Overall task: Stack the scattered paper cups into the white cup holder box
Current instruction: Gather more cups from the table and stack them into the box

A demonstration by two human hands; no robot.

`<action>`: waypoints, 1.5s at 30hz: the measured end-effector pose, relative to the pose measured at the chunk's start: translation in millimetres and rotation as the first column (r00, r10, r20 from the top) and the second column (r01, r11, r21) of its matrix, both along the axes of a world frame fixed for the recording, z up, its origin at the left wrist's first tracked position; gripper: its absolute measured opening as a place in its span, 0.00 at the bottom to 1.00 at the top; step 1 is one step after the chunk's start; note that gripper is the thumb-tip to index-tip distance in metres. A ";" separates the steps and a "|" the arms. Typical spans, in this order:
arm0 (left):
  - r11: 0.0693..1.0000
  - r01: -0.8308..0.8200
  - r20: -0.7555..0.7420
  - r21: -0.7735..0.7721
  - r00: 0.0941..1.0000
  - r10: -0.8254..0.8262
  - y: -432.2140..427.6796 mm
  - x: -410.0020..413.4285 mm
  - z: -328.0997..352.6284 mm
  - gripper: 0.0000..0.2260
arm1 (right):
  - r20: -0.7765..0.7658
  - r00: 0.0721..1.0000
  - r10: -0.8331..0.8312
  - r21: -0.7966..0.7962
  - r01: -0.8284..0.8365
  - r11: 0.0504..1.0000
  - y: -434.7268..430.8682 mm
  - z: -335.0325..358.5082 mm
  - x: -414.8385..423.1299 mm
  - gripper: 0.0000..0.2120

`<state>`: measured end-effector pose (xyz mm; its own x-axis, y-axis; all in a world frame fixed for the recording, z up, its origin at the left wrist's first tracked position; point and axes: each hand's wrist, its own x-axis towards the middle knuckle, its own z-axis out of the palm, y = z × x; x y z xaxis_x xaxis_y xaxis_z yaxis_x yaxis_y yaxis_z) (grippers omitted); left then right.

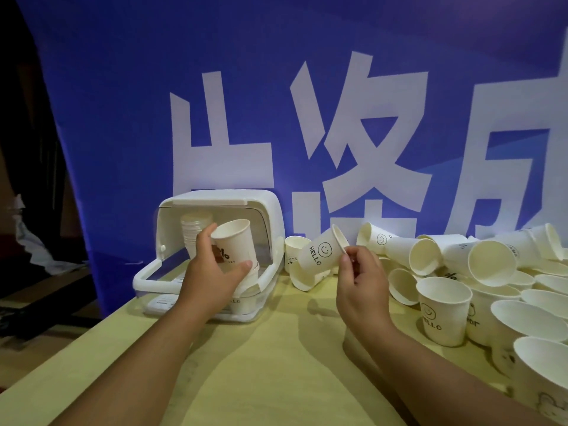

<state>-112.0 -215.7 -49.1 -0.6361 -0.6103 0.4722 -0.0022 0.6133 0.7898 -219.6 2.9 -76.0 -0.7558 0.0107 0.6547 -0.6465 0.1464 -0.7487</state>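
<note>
Left hand grips an upright cup inside the open white box; right hand pinches the rim of a tilted HELLO cup just right of it

This looks like an event or exhibition stand rather than a home. A large blue banner printed with big white characters hangs as a backdrop. Just in front of the banner stands a pale wooden surface heaped with disposable paper cups. Left of the banner lies a dim, cluttered back area.
</note>
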 end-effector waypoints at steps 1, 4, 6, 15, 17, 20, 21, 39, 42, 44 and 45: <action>1.000 -0.004 0.002 -0.001 1.000 0.004 -1.5 0.0 0.5 0.42 | 0.001 1.000 0.008 0.007 -0.008 1.000 -3.0 5.2 1.2 0.05; 1.000 0.011 0.018 0.007 1.000 -0.012 -8.6 0.9 2.3 0.43 | 0.003 0.999 0.034 0.034 -0.034 0.999 -14.2 23.8 5.5 0.05; 0.999 0.037 0.085 -0.018 0.996 -0.035 -13.4 2.8 2.3 0.44 | 0.003 0.999 0.052 0.017 -0.052 0.999 -23.7 39.8 7.9 0.05; 0.984 -0.026 0.363 -0.176 0.927 0.090 -22.1 8.4 -1.5 0.32 | -0.074 0.983 0.165 0.065 -0.161 0.985 -83.0 72.7 18.2 0.03; 0.982 -0.014 0.361 -0.188 0.929 0.083 -23.4 8.7 -4.3 0.27 | -0.116 0.973 0.199 0.190 -0.175 0.966 -90.2 65.8 22.3 0.02; 0.987 -0.005 0.353 -0.162 0.934 0.063 -23.7 8.3 -5.8 0.31 | -0.132 0.967 0.217 0.358 -0.158 0.920 -91.8 55.7 20.9 0.05; 0.988 -0.007 0.352 -0.151 0.934 0.061 -23.1 8.7 -5.6 0.34 | -0.135 0.966 0.219 0.411 -0.146 0.900 -90.1 53.5 19.6 0.07; 0.986 -0.002 0.337 -0.165 0.940 0.058 -17.2 12.2 -4.8 0.39 | -0.064 0.949 0.308 0.726 -0.167 0.667 -83.2 27.5 16.9 0.19; 0.983 -0.008 0.333 -0.181 0.940 0.069 -17.1 11.7 -6.7 0.34 | -0.033 0.960 0.278 0.675 -0.184 0.714 -82.6 24.6 16.6 0.18; 0.979 -0.008 0.290 -0.206 0.955 0.069 -16.6 11.9 -6.2 0.31 | -0.030 0.983 0.181 0.570 -0.132 0.811 -79.0 24.5 10.7 0.16; 0.972 -0.021 0.257 -0.234 0.963 0.083 -15.5 12.3 -4.3 0.30 | -0.021 0.993 0.115 0.513 -0.088 0.854 -75.3 24.6 5.2 0.14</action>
